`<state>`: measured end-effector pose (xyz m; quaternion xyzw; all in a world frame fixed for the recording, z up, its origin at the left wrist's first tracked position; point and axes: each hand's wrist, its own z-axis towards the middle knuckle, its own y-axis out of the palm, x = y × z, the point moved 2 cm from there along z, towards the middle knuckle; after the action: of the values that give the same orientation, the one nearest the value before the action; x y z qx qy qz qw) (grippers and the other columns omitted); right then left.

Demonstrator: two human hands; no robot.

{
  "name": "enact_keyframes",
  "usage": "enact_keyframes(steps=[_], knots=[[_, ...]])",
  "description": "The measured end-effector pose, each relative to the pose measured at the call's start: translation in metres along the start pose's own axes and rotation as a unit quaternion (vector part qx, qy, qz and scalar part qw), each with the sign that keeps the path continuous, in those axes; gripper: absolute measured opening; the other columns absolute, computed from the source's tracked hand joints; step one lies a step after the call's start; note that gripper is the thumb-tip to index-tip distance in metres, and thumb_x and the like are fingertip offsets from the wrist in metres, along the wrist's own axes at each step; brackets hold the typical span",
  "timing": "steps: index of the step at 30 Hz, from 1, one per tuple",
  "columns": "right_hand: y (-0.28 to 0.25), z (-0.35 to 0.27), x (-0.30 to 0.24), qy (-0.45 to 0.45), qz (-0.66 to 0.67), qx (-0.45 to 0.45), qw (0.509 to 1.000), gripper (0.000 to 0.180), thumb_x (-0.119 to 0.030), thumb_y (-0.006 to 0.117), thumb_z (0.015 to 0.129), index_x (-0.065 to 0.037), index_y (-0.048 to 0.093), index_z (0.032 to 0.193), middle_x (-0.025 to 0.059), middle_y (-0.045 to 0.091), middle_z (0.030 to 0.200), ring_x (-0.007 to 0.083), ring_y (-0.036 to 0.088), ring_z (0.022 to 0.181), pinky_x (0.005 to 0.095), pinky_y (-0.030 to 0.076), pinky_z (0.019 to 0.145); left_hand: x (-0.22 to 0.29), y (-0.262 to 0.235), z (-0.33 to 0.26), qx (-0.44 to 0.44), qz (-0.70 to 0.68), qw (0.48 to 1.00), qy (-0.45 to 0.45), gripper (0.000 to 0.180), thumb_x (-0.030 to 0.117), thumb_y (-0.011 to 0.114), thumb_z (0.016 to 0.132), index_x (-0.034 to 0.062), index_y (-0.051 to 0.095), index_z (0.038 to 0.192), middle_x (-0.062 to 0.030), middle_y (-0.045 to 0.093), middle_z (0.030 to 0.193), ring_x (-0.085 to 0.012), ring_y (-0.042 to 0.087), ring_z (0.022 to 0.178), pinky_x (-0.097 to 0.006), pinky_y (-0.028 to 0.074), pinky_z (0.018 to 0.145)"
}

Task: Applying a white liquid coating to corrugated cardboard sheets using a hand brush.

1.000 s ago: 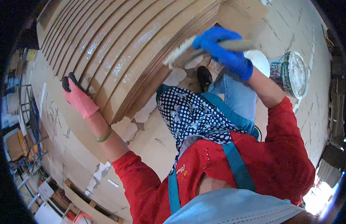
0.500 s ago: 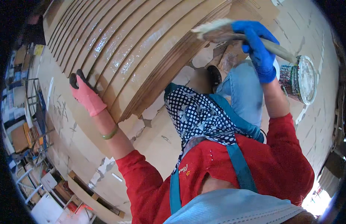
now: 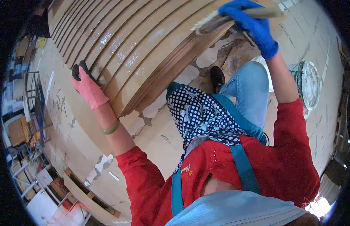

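The pale, scuffed floor (image 3: 145, 132) spreads out beneath both hands. On it, the fanned stack of brown boards (image 3: 145, 52) lies ahead of and between the hands, its stepped edges running from the left hand across toward the right, with wet, shiny patches on the faces to the right of the left hand. The dotted apron (image 3: 205, 116) is below and left of the right hand, and the jeans-clad leg (image 3: 246, 90) is bent just below that same hand. To the lower right of the right hand stands a bucket (image 3: 310, 84) with a whitish coating, partly behind the forearm; a white container (image 3: 262, 60), mostly hidden, shows nearer, beneath the hand. The left hand (image 3: 87, 84), in a pink glove with black fingertips, touches the ends of the boards, thumb and fingers parted; I cannot tell whether it pinches an edge. The right hand (image 3: 250, 24), in a blue glove, is closed around a brush (image 3: 212, 24), whose pale bristles point left of the hand over the stack's near edge, contact unclear, while its handle sticks out to the right. A green bracelet (image 3: 111, 127) circles the wrist below the left hand.
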<state>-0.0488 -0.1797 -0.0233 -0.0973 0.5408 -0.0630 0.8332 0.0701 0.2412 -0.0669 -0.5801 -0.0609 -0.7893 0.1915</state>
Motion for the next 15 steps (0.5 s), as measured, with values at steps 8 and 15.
enact_keyframes(steps=[8,15], knots=[[0.077,0.014,-0.007,-0.057,0.021,-0.078,0.995,0.022,-0.010,0.060,0.088,-0.005,0.064,0.109,0.0073,0.063,0.110,0.0189,0.058,0.104,0.0304,0.047,0.087,0.003,0.002,-0.004,-0.010,-0.047,0.999,-0.004,0.034,0.016,0.058,0.089,-0.0061,0.053,0.114,-0.0087,0.059,0.102,-0.0141,0.055,0.090,-0.026,0.045,0.079],[0.036,-0.005,-0.011,-0.112,-0.066,-0.187,0.974,0.024,-0.008,0.062,0.083,-0.002,0.065,0.106,0.0136,0.063,0.111,0.0247,0.058,0.105,0.0350,0.045,0.090,0.010,0.008,-0.008,0.008,-0.046,0.999,-0.028,0.034,0.016,0.058,0.089,-0.0061,0.054,0.114,-0.0088,0.060,0.101,-0.0148,0.056,0.089,-0.026,0.045,0.078]])
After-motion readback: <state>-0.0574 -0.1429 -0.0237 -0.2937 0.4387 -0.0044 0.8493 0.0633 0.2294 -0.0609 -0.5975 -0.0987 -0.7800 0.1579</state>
